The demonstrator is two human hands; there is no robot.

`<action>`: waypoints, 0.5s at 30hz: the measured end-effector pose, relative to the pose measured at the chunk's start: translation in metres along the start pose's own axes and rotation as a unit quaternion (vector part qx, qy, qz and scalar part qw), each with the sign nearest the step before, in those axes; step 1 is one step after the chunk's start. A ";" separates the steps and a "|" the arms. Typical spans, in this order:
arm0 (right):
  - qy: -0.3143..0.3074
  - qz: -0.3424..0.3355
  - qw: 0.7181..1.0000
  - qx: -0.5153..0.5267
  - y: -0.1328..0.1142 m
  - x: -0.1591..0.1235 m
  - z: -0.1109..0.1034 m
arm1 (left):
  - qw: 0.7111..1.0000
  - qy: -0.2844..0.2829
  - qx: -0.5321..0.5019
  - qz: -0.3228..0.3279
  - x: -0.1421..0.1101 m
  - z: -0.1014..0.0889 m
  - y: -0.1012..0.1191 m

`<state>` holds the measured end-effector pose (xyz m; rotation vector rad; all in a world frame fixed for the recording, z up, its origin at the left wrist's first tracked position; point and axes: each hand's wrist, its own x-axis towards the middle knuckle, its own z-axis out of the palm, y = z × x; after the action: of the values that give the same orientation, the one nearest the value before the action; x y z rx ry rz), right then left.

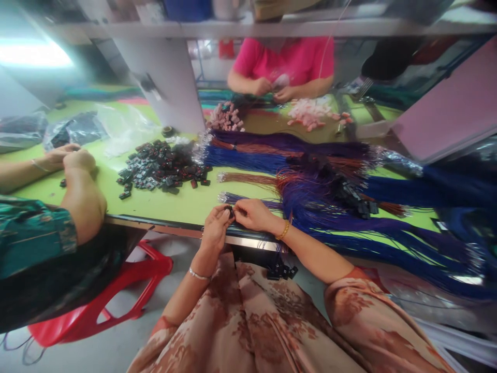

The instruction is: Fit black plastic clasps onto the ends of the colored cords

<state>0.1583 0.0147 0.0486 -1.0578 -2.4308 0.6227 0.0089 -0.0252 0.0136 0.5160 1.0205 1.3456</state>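
My left hand (215, 224) is closed around a small black plastic connector housing (229, 211) at the table's front edge. Against it, my right hand (254, 213) has its fingers pinched together; what lies between them is too small to make out. Just behind my hands lie thin dark blue wires (248, 201) with silvery terminal ends, and brown wires (250, 179) beyond those. Several black connectors (282, 270) hang on wires below the edge, in front of my lap. A heap of black connector housings (163, 165) lies to the left on the green table (116, 199).
Large blue and purple wire bundles (349, 228) spread over the right side. At left, a co-worker's hands (72, 155) are near plastic bags (77, 129). Another person in a pink shirt (283, 59) works opposite, behind pink piles (310, 113). A red stool (128, 280) stands below left.
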 end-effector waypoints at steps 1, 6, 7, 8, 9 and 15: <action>-0.001 0.005 1.000 -0.005 -0.001 -0.001 0.001 | 1.000 0.004 0.007 0.004 0.000 0.001 0.000; -0.012 0.022 1.000 -0.009 -0.001 0.007 -0.009 | 1.000 0.011 -0.014 0.009 0.002 0.007 0.003; -0.011 0.026 1.000 -0.005 0.003 0.012 -0.014 | 1.000 0.010 -0.027 0.014 0.003 0.008 0.004; -0.006 0.035 0.999 -0.006 0.008 0.020 -0.020 | 0.999 0.008 -0.036 0.019 0.005 0.009 0.005; 0.003 0.049 0.999 -0.019 0.015 0.028 -0.025 | 0.999 0.007 -0.040 0.024 0.006 0.009 0.006; -0.034 0.212 0.954 -0.210 0.057 0.069 -0.029 | 1.000 0.001 -0.024 0.014 0.013 0.005 0.003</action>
<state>0.1628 0.1080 0.0540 -1.7854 -2.4681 0.2666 0.0104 -0.0113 0.0142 0.4949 0.9836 1.3930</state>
